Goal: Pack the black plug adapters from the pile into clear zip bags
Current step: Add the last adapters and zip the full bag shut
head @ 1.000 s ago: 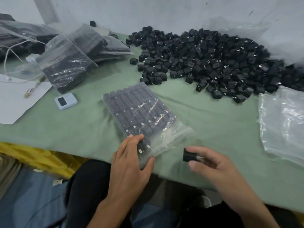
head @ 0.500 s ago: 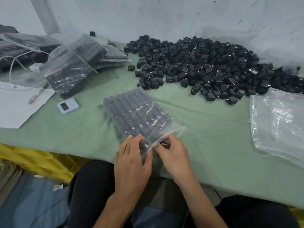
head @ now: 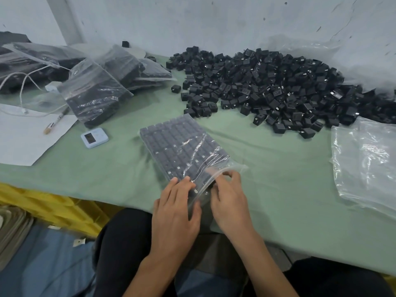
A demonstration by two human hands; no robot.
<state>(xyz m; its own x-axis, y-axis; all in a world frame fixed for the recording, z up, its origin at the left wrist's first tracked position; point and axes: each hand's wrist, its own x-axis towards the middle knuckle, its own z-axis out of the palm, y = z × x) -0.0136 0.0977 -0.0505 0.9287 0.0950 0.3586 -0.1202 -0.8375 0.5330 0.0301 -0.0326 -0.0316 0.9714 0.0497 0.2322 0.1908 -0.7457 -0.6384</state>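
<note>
Zip bag mid-worktop, packed with neat rows of plug adapters, mouth toward front edge. Left hand flat on bag's near end, fingers straight, pressing down. Right hand at mouth, fingers curled, pinching its lip. Loose pile far right, against wall. Bare green strip between bag and pile; empty bags at right edge, filled bags far left

a small packing workshop: a heap of identical black plug adapters lies on a green cloth-covered bench against a bare scuffed wall, with filled clear zip bags stacked aside.
</note>
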